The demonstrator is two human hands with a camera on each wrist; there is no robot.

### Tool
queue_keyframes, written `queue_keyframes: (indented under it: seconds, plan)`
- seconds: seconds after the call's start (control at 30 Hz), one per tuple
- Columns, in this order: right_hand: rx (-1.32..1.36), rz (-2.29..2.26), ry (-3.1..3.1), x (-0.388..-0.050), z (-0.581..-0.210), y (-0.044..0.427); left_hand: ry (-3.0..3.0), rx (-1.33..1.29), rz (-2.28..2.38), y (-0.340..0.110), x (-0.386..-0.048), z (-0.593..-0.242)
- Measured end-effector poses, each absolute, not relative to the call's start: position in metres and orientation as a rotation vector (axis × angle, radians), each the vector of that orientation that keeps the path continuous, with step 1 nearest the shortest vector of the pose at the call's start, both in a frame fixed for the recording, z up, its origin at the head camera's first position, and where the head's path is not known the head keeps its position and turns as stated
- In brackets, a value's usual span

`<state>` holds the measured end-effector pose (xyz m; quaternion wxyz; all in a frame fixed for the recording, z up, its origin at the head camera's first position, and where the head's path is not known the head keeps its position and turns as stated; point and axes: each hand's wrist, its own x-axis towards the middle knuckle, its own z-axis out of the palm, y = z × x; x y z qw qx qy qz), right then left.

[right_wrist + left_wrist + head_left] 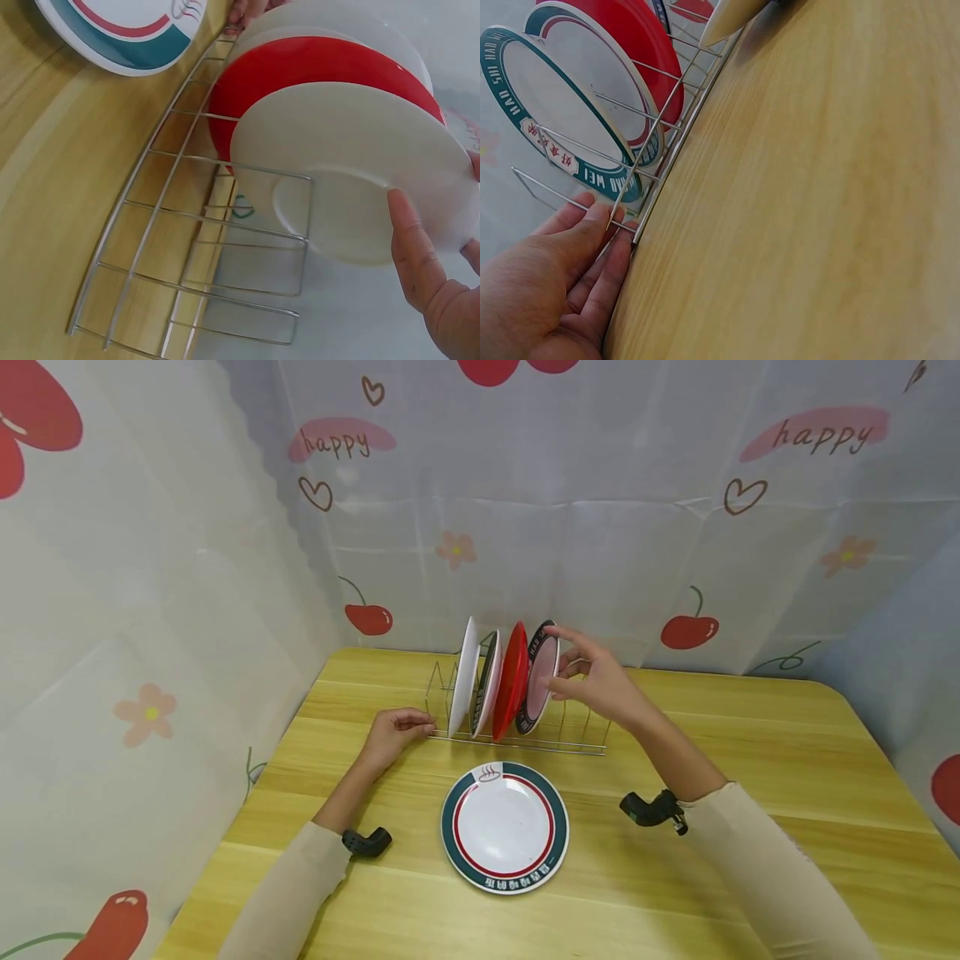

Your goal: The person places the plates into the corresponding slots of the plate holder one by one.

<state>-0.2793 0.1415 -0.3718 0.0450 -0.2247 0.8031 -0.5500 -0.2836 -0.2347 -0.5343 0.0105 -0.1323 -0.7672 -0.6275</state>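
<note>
Held plate [538, 681]: dark rim with lettering, pale middle, upright but tilted, at the rack [517, 744]. Whether its lower edge bears fully on the wires cannot be told.

Right hand [600, 677]: gripping this plate at the rim, thumb on the underside, as the right wrist view shows.

Red plate [512, 681]: just left of the held plate, upright in the rack. Beyond it, second plate [487, 685], dark-rimmed, then left plate [464, 677], its green lettered rim seen in the left wrist view. Both stand on edge with no hand on them.

Rack: wire, extending rightward past the held plate. Left hand [393, 735]: pinching the wire at its left end, apparently to steady it.

Flat plate [505, 827]: green rim, red ring, face up on the table [615, 885] in front of the rack, touched by neither hand.

Progress, as judged: three plates are settled in the rack, the fourth is in hand and not yet released, the fifth lies outside. Whether the held plate is going in or coming out cannot be determined.

Surroundings: a black device at each wrist, left [366, 842] and right [651, 810]; printed cloth [540, 527] behind the table
</note>
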Motion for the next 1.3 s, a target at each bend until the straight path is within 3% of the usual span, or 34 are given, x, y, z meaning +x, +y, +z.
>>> queue_keyframes:
  seconds: [0.57, 1.03, 1.3]
  plan:
    - [-0.602, -1.604, 2.554, -0.281, -0.397, 0.13, -2.349, -0.425, -2.002, -0.233, -0.283, -0.533]
    - [-0.686, -1.587, 2.612, -0.275, -0.401, 0.132, -2.361, -0.408, -1.994, -0.233, -0.282, -0.529]
    - [-0.692, -1.616, 2.548, -0.258, -0.406, 0.143, -2.38, -0.398, -1.981, -0.233, -0.281, -0.53]
